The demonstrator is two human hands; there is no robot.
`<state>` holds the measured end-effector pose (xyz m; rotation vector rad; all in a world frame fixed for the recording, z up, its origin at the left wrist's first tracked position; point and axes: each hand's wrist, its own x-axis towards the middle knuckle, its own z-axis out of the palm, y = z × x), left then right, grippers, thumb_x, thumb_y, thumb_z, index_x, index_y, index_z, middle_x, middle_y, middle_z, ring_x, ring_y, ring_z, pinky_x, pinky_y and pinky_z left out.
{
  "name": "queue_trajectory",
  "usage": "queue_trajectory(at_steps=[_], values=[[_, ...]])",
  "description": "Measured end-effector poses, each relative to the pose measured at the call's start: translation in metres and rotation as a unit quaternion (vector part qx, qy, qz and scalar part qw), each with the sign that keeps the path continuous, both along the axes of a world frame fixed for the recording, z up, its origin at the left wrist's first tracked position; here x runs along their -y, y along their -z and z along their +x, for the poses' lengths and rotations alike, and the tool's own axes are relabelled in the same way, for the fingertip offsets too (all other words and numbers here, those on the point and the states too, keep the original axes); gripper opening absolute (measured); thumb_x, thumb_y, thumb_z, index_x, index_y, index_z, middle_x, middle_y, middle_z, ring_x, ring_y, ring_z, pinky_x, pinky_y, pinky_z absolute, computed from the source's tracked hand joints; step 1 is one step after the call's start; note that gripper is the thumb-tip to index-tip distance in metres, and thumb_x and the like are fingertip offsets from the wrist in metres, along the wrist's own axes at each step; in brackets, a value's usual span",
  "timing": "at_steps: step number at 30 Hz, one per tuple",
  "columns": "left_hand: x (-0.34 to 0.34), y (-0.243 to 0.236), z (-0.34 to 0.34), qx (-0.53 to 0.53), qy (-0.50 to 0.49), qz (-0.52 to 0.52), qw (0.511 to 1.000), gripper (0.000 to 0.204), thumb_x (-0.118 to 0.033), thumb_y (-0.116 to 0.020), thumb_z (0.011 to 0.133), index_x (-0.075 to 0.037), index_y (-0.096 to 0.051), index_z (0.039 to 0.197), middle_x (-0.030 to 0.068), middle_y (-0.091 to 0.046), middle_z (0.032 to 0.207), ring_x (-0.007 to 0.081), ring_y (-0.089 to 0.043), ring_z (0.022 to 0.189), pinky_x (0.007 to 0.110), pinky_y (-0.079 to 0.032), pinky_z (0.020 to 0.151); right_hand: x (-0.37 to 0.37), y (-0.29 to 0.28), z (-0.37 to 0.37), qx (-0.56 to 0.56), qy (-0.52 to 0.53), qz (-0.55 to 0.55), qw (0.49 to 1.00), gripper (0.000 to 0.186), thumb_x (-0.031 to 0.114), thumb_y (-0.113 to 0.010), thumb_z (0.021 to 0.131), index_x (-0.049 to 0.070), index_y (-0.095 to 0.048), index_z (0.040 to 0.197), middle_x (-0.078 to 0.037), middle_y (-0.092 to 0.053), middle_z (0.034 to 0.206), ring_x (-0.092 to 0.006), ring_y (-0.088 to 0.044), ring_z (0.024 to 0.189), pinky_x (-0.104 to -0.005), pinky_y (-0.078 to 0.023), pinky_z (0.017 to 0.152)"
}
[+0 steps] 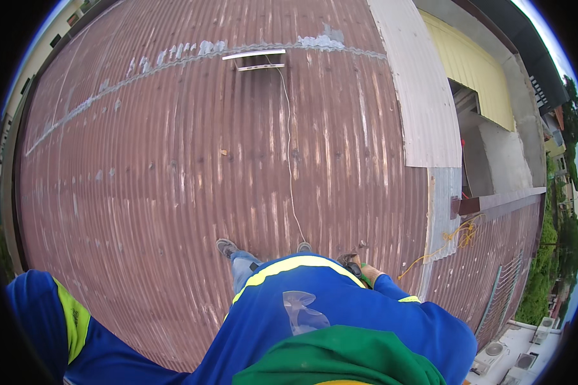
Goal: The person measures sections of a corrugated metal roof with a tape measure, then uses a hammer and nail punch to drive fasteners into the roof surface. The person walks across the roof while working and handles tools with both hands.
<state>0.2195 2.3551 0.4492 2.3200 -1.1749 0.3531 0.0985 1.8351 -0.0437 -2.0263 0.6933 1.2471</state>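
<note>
Yellow rope point(467, 234) (loosely tangled) lies left of green trees point(568, 237).

My blue-sleeved left arm point(109, 346) spreads wide from my trunk point(347, 295), bent, with its far end out at about eight o'clock from the middle of my view. My right arm point(433, 316) lies at half past four, bent and held closer in, its forearm aimed toward ten o'clock. Beyond the cuff my right hand point(370, 273) shows bare at the wrist, partly behind my side; its fingers are too small to make out. My left leg point(243, 268) stands at seven o'clock.
</note>
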Motion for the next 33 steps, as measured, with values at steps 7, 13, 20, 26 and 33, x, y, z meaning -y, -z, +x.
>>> queue_trajectory(at_steps=[7, 13, 20, 26, 33], values=[[-0.021, -0.036, -0.004, 0.114, 0.018, -0.033, 0.993, 0.078, -0.062, -0.041, 0.110, -0.002, -0.047, 0.159, 0.0189, -0.055, 0.157, 0.0325, -0.057, 0.143, 0.051, -0.041, 0.124, -0.020, -0.004, 0.025, 0.010, -0.011, 0.007, 1.000, 0.048, 0.017, -0.082, 0.077, -0.003, -0.066, 0.118, -0.020, -0.074, 0.096, -0.0280, -0.075, 0.080, -0.0420, -0.060, 0.072], [-0.085, 0.101, -0.004, -0.047, -0.244, -0.375, 0.893, 0.077, -0.061, -0.042, 0.110, -0.003, -0.046, 0.160, 0.0187, -0.054, 0.158, 0.0324, -0.056, 0.144, 0.051, -0.041, 0.124, -0.034, -0.009, 0.039, 0.018, -0.021, 0.014, 1.000, 0.048, 0.018, -0.082, 0.078, -0.003, -0.066, 0.118, -0.021, -0.075, 0.097, -0.0284, -0.076, 0.081, -0.0423, -0.061, 0.073], [-0.102, 0.451, -0.164, -0.564, -0.583, -0.134, 0.570, 0.054, -0.041, -0.064, 0.106, -0.004, -0.064, 0.145, 0.0165, -0.071, 0.140, 0.0278, -0.064, 0.136, 0.038, -0.049, 0.112, -0.033, -0.003, 0.042, -0.003, -0.057, 0.002, 0.998, 0.048, 0.019, -0.082, 0.078, -0.004, -0.067, 0.118, -0.021, -0.075, 0.098, -0.0288, -0.076, 0.082, -0.0425, -0.061, 0.073], [-0.077, 0.520, -0.342, -0.798, -0.449, -0.042, 0.399, 0.072, -0.064, -0.060, 0.100, -0.012, -0.062, 0.151, 0.0139, -0.071, 0.139, 0.0287, -0.066, 0.126, 0.043, -0.051, 0.102, -0.031, 0.002, 0.052, -0.017, -0.087, -0.018, 0.996, 0.048, 0.020, -0.082, 0.078, -0.004, -0.067, 0.117, -0.022, -0.075, 0.099, -0.0291, -0.076, 0.083, -0.0427, -0.061, 0.074], [-0.117, 0.546, -0.342, -0.735, -0.554, -0.243, 0.304, 0.058, -0.052, -0.062, 0.105, -0.015, -0.061, 0.151, 0.0066, -0.072, 0.127, 0.0185, -0.068, 0.102, 0.034, -0.054, 0.081, -0.060, 0.004, 0.072, -0.027, -0.156, -0.052, 0.986, 0.049, 0.021, -0.081, 0.078, -0.004, -0.067, 0.117, -0.023, -0.076, 0.100, -0.0294, -0.077, 0.084, -0.0429, -0.061, 0.074]])
